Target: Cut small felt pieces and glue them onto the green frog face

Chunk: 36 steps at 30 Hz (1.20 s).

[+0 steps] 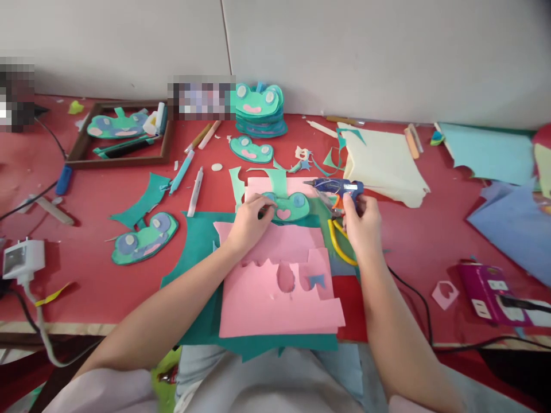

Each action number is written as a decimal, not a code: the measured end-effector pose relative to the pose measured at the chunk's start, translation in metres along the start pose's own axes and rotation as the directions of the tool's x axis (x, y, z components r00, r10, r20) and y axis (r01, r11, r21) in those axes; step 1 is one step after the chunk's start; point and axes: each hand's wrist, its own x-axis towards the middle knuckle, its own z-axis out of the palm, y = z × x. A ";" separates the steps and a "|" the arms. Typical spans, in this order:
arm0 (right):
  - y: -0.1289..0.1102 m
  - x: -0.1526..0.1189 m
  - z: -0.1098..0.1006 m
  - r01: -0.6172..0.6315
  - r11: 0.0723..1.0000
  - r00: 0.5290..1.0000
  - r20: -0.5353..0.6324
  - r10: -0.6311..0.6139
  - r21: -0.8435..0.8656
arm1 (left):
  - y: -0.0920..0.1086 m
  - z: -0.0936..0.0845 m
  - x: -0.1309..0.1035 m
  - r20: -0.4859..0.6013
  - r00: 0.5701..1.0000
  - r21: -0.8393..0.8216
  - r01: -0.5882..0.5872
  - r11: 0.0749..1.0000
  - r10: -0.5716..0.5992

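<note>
My left hand [253, 222] has its fingers bent together at the left end of a green felt frog face [297, 213], over its left eye. The face has a pink heart [283, 214] and a blue eye disc on the right. My right hand [362, 221] is wrapped round the handle of a blue glue gun [333, 186], whose nozzle points left, above the face. Cut pink felt [275, 310] lies nearer to me on teal felt [196, 246]. Yellow-handled scissors [340, 244] rest just left of my right wrist.
Stacked frog faces [260, 109] stand at the back. A wooden tray [120, 163] and another frog face [145, 239] are on the left. Cream felt [379, 163], blue felt [512, 223] and a purple power socket [491, 292] lie right. A black cable runs beside my right forearm.
</note>
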 end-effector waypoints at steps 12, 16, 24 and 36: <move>-0.001 -0.001 0.001 -0.104 0.995 0.994 0.043 0.103 0.008 | 0.001 0.002 0.002 0.159 0.978 0.174 -0.162 0.971 0.134; -0.002 -0.001 0.000 -0.120 0.993 0.992 0.042 0.120 0.006 | -0.001 0.002 0.003 0.155 0.977 0.159 -0.170 0.972 0.145; -0.002 -0.002 -0.001 -0.118 0.993 0.992 0.051 0.117 0.006 | -0.002 -0.003 0.003 0.162 0.981 0.084 -0.118 0.990 0.103; -0.006 -0.003 -0.002 -0.135 0.985 0.987 0.074 0.143 -0.106 | -0.003 -0.003 -0.003 0.151 0.985 0.107 -0.098 0.989 0.081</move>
